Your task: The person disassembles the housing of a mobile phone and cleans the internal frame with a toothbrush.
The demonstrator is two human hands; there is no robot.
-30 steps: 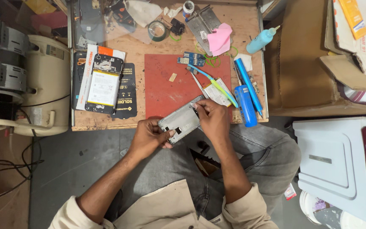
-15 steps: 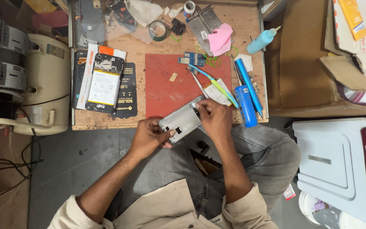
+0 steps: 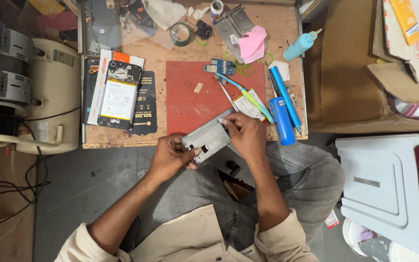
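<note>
Between both hands, at the near edge of the tabletop (image 3: 287, 29), sits a grey phone frame (image 3: 208, 137). Left hand (image 3: 173, 156) grips its lower end; right hand (image 3: 246, 135) pinches the upper edge. Just beyond lie a red mat (image 3: 190, 97), tweezers (image 3: 227, 95) and a blue screwdriver (image 3: 283, 96).

Both forearms rise from about 6 o'clock, sleeves pushed back to the elbows, and converge toward the centre. The left hand (image 3: 170, 156) curls, its fingers pointing toward 3 o'clock in a pinching grip. The right hand (image 3: 245, 137) arches knuckles-up, fingertips aimed at 9 o'clock, apparently pressing down.
</note>
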